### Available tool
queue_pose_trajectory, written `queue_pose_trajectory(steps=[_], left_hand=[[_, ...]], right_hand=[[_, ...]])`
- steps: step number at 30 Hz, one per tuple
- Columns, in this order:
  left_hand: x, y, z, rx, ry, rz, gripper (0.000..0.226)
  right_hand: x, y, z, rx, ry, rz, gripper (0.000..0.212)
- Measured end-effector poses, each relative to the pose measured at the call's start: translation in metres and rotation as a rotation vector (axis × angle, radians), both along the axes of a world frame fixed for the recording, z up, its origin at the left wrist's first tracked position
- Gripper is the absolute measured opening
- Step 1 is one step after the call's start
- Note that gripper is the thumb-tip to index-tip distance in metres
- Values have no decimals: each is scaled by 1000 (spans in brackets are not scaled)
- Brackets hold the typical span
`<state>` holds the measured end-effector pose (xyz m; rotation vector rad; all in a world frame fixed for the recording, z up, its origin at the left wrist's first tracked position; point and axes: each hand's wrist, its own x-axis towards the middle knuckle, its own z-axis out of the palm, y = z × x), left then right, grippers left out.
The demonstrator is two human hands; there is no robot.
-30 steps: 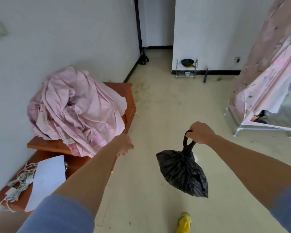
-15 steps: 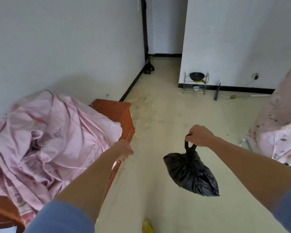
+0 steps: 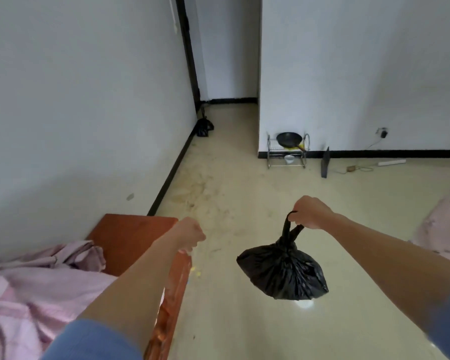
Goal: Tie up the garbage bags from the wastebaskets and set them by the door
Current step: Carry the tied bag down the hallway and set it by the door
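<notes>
A tied black garbage bag (image 3: 283,274) hangs above the floor at centre right, its knotted loops gripped from above by my right hand (image 3: 309,213). My left hand (image 3: 190,235) is held out in a loose fist over the edge of the wooden cabinet, holding nothing I can see. A second tied black garbage bag (image 3: 204,127) sits on the floor far ahead, against the left wall beside the dark door frame (image 3: 190,61).
A reddish wooden cabinet (image 3: 130,237) with a heap of pink bedding (image 3: 31,289) stands at the left. A metal rack (image 3: 287,157) with a black wok stands at the wall corner ahead. A dark board, cables and a power strip (image 3: 391,162) lie along the right wall. Pink fabric (image 3: 444,224) sits at far right.
The view has moved forward along the room: the cabinet and bedding slid down and left, the far bag and door frame came closer. My right hand still carries the bag.
</notes>
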<state>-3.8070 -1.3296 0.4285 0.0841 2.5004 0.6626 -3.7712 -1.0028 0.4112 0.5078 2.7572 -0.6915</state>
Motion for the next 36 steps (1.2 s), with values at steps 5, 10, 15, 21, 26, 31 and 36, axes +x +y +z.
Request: queue_pose_trajectory(steps=[5, 10, 15, 21, 26, 31, 36], left_hand=[[-147, 35, -13, 8, 5, -18, 21], [-298, 73, -31, 5, -33, 2, 13], [-438, 95, -25, 35, -45, 79, 21], [-597, 83, -33, 3, -95, 196, 12], [-752, 71, -62, 21, -128, 200, 24], [-918, 67, -49, 57, -134, 166, 14], [-1067, 90, -24, 108, -23, 137, 10]], right_hand=[[-144, 22, -8, -26, -2, 22, 24], [-302, 54, -29, -33, -45, 100, 21], [-458, 73, -22, -45, -67, 162, 20], [-636, 72, -26, -32, -68, 211, 18], [-791, 84, -54, -16, -99, 180, 22], [-946, 100, -39, -41, -136, 68, 18], [-1074, 101, -26, -89, -93, 27, 22]])
